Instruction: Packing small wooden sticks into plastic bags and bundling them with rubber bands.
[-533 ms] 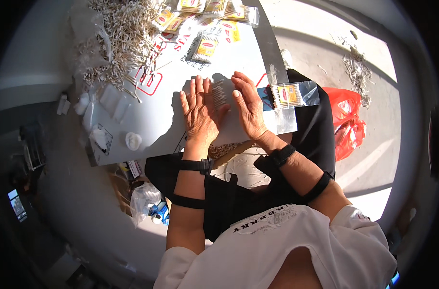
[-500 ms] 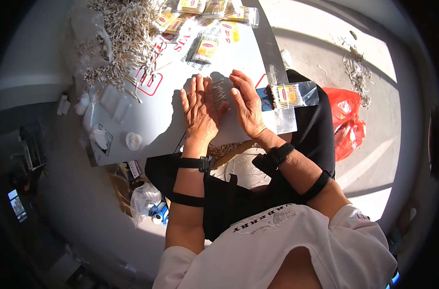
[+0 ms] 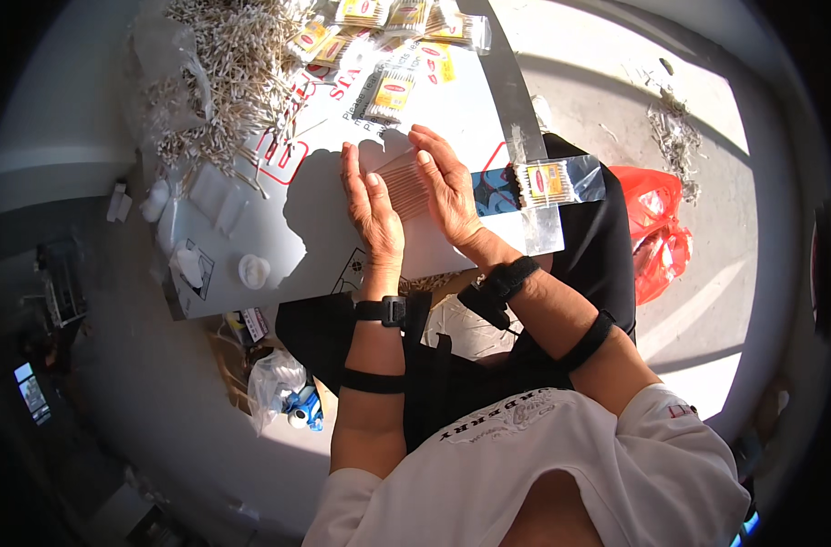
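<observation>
Sunlit white bench (image 3: pixel 475 100), upper centre of the head view. Loose swab pile (image 3: pixel 238 82) upper left; yellow-labelled packet (image 3: pixel 393 94) top centre, second packet (image 3: pixel 545 182) at the bench's right edge. Mid-frame: row of swabs (image 3: pixel 403 189) flat between left hand (image 3: pixel 377 223) and right hand (image 3: pixel 452 201). Each grip wide, fingers extended; contact with sticks possible, shadow makes it unclear.

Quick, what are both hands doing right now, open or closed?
Left hand: open, at the left ends of the cotton swabs.
Right hand: open, at their right ends.
</observation>
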Demonstrator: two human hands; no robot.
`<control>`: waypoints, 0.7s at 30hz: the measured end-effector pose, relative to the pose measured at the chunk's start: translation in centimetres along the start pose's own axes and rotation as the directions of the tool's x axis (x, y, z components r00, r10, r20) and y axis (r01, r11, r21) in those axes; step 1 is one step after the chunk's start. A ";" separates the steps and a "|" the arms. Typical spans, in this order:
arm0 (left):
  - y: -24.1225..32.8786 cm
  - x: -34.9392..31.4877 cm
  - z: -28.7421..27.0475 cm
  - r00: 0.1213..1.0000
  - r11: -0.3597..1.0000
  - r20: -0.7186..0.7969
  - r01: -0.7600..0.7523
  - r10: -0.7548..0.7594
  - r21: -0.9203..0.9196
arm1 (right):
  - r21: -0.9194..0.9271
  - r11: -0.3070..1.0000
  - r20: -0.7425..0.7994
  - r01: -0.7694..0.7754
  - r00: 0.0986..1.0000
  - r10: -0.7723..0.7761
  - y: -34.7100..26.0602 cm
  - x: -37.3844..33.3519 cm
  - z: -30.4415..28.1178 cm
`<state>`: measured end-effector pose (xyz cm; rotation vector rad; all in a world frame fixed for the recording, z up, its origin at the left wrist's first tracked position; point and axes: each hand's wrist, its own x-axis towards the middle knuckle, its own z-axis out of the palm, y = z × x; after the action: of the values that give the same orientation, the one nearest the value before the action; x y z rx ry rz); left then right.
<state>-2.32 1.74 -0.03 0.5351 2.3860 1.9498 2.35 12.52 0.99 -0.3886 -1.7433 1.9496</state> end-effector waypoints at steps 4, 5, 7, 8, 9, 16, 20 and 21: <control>0.4 0.7 -0.8 0.989 0.951 0.120 -0.121 0.090 0.284 | 0.036 0.999 -0.036 -0.012 0.999 0.013 0.4 1.0 -1.6; 0.9 0.8 -1.0 0.966 0.844 0.240 -0.211 0.101 0.493 | 0.034 0.999 -0.038 -0.016 0.999 0.017 0.3 1.2 -1.9; 1.4 0.1 -0.4 0.945 0.730 0.322 -0.261 0.059 0.631 | -0.054 0.998 -0.075 0.025 0.997 -0.029 0.0 1.5 -2.7; 1.3 -0.3 -0.3 0.921 0.607 0.390 -0.326 0.030 0.724 | -0.091 0.996 -0.093 0.019 0.995 -0.028 -0.1 1.5 -2.8; 1.1 -0.5 -0.3 0.893 0.470 0.450 -0.393 -0.011 0.791 | -0.088 0.996 -0.091 0.020 0.996 -0.028 -0.2 1.2 -2.8; 1.0 -0.3 0.0 0.888 0.446 0.459 -0.413 0.006 0.794 | -0.112 0.989 -0.072 -0.095 0.994 0.087 -0.1 -0.1 -3.6; 0.8 -1.9 -0.6 0.873 0.553 0.484 -0.434 0.063 0.711 | -0.060 0.998 -0.090 0.007 0.996 -0.012 -0.3 -1.9 -3.3; 0.8 -1.9 -0.8 0.875 0.619 0.476 -0.422 0.087 0.662 | -0.078 0.996 -0.073 0.040 0.996 -0.046 -0.2 -2.4 -3.2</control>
<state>-0.50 0.58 0.52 1.2266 2.8228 0.6241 6.01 13.98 0.46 -0.4411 -1.7684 1.8191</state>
